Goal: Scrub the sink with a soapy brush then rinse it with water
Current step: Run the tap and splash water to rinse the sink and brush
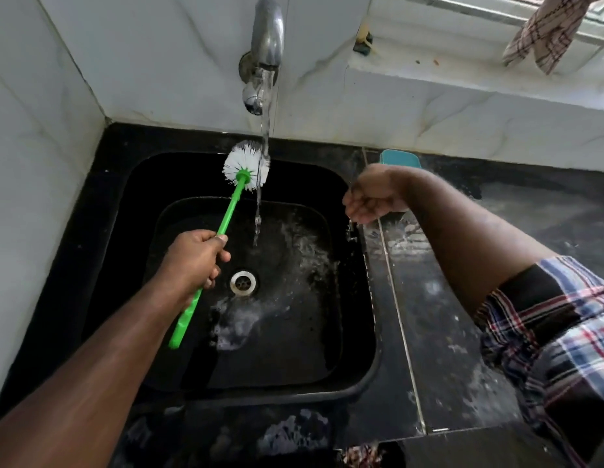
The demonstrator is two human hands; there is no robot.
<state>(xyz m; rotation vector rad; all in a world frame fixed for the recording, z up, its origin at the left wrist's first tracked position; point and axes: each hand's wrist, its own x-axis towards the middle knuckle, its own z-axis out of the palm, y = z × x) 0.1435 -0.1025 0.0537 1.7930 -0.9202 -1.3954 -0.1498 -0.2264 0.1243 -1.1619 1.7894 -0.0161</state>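
Note:
A black sink (125, 204) is set in a dark counter, with soap foam on its floor around the metal drain (243, 282). Water runs from the metal tap (267, 32) on the white wall. My left hand (194, 256) grips the green handle of a brush (231, 206). The brush's round white bristle head (245, 163) is held up against the water stream, above the back of the sink. My right hand (369, 194) hangs in the air over the sink's right rim, fingers loosely curled downward, holding nothing.
A teal object (400, 158) stands on the wet, foamy counter (462, 298) behind my right hand. White tiled walls close the back and left. A checked cloth (547, 32) hangs at the window ledge, top right.

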